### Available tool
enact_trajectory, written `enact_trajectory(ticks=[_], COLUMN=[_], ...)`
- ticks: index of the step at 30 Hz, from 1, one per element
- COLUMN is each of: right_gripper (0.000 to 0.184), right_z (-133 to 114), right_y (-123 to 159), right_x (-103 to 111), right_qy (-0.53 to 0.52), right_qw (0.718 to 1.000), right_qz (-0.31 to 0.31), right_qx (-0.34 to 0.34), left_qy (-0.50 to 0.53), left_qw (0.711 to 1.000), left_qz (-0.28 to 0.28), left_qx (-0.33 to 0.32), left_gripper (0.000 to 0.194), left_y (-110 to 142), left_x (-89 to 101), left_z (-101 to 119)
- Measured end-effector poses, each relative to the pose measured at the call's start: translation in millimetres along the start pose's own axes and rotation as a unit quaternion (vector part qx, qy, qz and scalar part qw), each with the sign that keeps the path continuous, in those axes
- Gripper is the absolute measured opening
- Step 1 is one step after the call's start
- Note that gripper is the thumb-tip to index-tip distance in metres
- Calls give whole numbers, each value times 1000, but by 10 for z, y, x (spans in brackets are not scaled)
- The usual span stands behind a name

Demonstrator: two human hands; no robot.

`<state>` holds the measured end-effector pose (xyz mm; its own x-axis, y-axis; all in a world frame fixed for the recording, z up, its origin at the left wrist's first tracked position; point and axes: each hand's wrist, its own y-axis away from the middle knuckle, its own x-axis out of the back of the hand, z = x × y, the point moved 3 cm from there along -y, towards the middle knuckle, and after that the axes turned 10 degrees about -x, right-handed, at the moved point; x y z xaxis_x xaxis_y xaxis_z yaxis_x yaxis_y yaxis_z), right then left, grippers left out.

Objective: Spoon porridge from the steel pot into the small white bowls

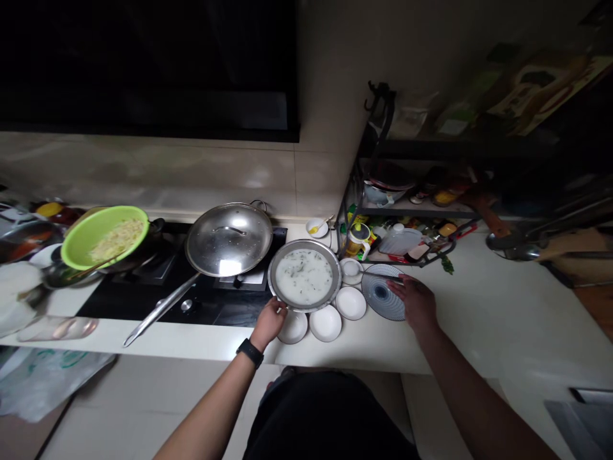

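Observation:
A metal basin holds a milky white liquid with dark green bits. My left hand is closed on its near rim. In my right hand is the handle end of a ladle, its head reaching left over a small white bowl beside the basin. What that bowl contains is hard to make out. Under the ladle and my right hand lies a blue patterned plate. More white bowls stand along the basin's near side, one just below my left hand.
A lidded pan sits on the black stove, its long handle overhanging the counter's front edge. Left of it is a green basin of pale shreds. A rack with jars and a small bowl stand behind.

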<state>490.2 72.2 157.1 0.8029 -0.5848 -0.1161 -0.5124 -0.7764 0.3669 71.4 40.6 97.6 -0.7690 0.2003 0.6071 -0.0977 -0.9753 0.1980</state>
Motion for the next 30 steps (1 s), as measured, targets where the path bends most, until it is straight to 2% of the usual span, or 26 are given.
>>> enact_trajectory(ticks=[3, 6, 9, 13, 15, 20, 24, 27, 30], right_gripper=[45, 45, 38, 28, 29, 30, 30, 31, 35], right_z=[37, 53, 7, -56, -39, 98, 218, 320, 427], right_y=[-40, -20, 123, 456, 576, 588, 467, 400, 352], right_x=[-4, -56, -155, -378, -511, -838, -951, -928, -856], right_qy=[63, 204, 328, 423, 430, 401, 382, 337, 244], right_qw=[998, 975, 925, 834, 820, 837, 857, 901, 957], right_qz=[13, -8, -80, -194, -217, -238, -232, -202, -143], right_qx=[27, 87, 175, 296, 309, 286, 258, 186, 61], left_qy=[-7, -15, -15, -3, 0, -1, 2, 7, 9], left_qw=[1000, 1000, 1000, 1000, 1000, 1000, 1000, 1000, 1000], left_qz=[-7, -5, 0, 3, 0, 2, 0, -1, 7], left_qx=[1, -1, -6, -6, -2, -3, 1, 2, 12], left_gripper=[16, 16, 16, 16, 15, 14, 14, 16, 17], left_y=[2, 5, 11, 17, 17, 10, 5, 5, 11], left_x=[-5, -1, 9, 19, 17, 19, 23, 15, 9], left_z=[-1, 12, 38, 58, 56, 46, 42, 40, 30])
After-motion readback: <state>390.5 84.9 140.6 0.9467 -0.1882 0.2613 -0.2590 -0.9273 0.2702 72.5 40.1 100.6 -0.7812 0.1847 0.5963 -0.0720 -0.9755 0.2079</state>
